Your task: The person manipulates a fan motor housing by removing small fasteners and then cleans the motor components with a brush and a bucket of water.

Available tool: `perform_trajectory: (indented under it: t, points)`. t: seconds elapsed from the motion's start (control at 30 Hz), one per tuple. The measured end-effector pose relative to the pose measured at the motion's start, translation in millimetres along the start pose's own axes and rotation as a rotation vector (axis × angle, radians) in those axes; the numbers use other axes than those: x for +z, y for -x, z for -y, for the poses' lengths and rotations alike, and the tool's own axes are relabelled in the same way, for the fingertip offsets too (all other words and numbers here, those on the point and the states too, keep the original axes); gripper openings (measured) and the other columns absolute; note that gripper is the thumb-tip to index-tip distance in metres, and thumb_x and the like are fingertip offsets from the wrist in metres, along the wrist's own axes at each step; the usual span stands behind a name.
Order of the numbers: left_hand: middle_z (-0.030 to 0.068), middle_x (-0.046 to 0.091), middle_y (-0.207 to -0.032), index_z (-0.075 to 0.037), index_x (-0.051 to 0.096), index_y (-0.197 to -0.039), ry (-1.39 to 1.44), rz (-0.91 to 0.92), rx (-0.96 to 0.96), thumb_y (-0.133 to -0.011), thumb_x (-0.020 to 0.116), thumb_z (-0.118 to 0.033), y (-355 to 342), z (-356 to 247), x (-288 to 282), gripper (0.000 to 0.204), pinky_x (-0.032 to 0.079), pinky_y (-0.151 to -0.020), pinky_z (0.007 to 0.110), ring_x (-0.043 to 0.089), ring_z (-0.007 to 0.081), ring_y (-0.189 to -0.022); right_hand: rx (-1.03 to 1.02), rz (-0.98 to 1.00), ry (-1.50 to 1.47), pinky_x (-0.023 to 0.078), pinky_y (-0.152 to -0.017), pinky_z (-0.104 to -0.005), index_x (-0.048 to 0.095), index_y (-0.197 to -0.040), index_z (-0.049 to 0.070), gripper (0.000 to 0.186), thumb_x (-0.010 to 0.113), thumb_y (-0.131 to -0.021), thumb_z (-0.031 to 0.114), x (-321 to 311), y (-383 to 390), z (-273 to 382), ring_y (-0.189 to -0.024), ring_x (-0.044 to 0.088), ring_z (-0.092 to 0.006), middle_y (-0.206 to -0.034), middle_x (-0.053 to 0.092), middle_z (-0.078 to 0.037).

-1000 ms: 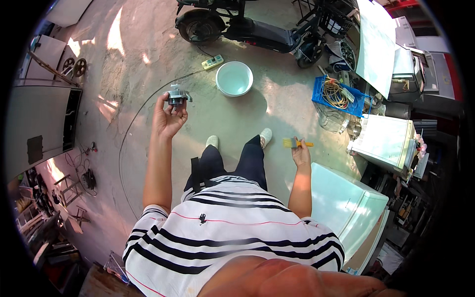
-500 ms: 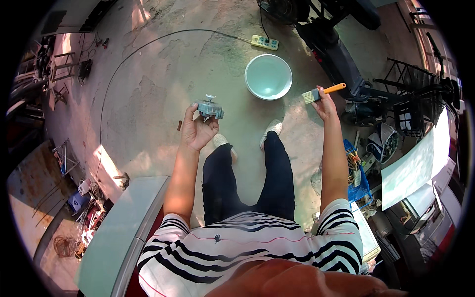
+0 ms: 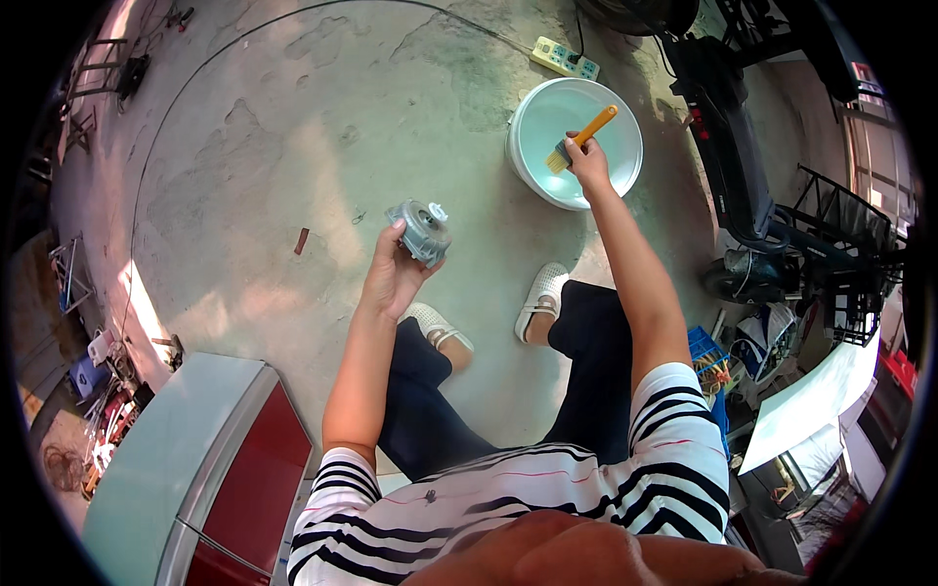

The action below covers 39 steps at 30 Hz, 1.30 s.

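Note:
In my left hand (image 3: pixel 393 272) is a grey, round metal part (image 3: pixel 422 234) that looks like a small motor, with a white piece on its shaft. My fingers wrap its lower side, and it is tilted above the floor. My right hand (image 3: pixel 588 164) grips a paintbrush (image 3: pixel 596 123) with a yellow-orange handle and pale bristles. The brush is over the white bucket (image 3: pixel 633 156), its bristles pointing down and to the left. Inside, the bucket looks pale green; whether the bristles touch anything there I cannot tell.
A power strip (image 3: pixel 565 59) with a black cable lies just beyond the bucket. To the right stands a dark scooter (image 3: pixel 728 156), with a blue basket (image 3: pixel 705 350) nearer me. A grey-and-red cabinet (image 3: pixel 234 459) is at my left. A small brown strip (image 3: pixel 301 241) lies on the floor.
My right hand has brought the brush leftward from beside the bucket to over it. The grey part has turned in my left hand, its white piece now pointing more to the right. The view has shifted.

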<state>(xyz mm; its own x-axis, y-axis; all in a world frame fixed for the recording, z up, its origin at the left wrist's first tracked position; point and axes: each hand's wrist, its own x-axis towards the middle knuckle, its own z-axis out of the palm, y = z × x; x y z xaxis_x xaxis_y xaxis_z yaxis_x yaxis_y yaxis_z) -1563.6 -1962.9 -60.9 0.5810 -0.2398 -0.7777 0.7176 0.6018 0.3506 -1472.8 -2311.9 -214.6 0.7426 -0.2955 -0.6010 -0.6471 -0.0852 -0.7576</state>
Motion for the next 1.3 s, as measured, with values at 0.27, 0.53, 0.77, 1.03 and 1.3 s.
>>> perform_trajectory:
  t: [0.27,0.53,0.77,1.03,1.3]
  points:
    - [0.0139,0.059,-0.125,-0.004,0.05,-0.131,-0.24,0.292,0.118,-0.085,0.062,-0.042,-86.6,3.7,-17.3,0.06,0.045,-0.101,0.044,0.057,0.033,-0.116,-0.041,0.305,0.114,0.054,-0.083,-0.0342,0.059,-0.12,0.007,0.032,0.062,-0.095,0.026,22.4,-86.1,-40.1,-0.1,0.06,-0.016,-0.11,0.061,-0.006]
    - [0.0136,0.055,-0.131,-0.008,0.049,-0.134,-0.069,0.471,-0.013,-0.085,0.064,-0.044,-92.6,22.2,-3.2,0.063,0.045,-0.099,0.043,0.056,0.0318,-0.119,-0.402,0.312,0.452,0.056,-0.077,-0.0358,0.064,-0.113,0.005,0.036,0.069,-0.086,0.028,-9.1,-101.2,-54.9,-0.093,0.066,-0.0246,-0.102,0.068,-0.012]
    - [0.0097,0.049,-0.132,-0.007,0.034,-0.143,-0.494,0.402,0.104,-0.079,0.076,-0.028,-115.1,38.8,-23.3,0.079,0.039,-0.105,0.039,0.049,0.023,-0.121,-0.086,0.125,0.635,0.054,-0.077,-0.0368,0.065,-0.11,0.007,0.029,0.067,-0.086,0.022,-6.7,-89.0,-46.4,-0.087,0.067,-0.0246,-0.097,0.069,-0.008]
    - [0.0137,0.044,-0.133,-0.003,0.02,-0.149,-0.752,0.273,0.226,-0.073,0.081,-0.012,-117.2,39.9,-16.6,0.097,0.043,-0.096,0.036,0.05,0.0221,-0.116,-0.529,0.148,0.031,0.057,-0.082,-0.0303,0.06,-0.116,0.003,0.032,0.066,-0.09,0.021,-3.3,9.6,5.6,-0.09,0.065,-0.0162,-0.099,0.065,-0.009]
    - [0.0157,0.045,-0.13,0.002,0.018,-0.147,-0.914,0.188,0.284,-0.071,0.079,-0.008,-117.5,36.2,-14.8,0.098,0.049,-0.085,0.034,0.053,0.0208,-0.107,-0.375,0.676,-0.344,0.057,-0.087,-0.0342,0.055,-0.119,0.005,0.032,0.064,-0.094,0.025,56.8,85.8,25.1,-0.106,0.059,-0.0159,-0.111,0.059,-0.007]
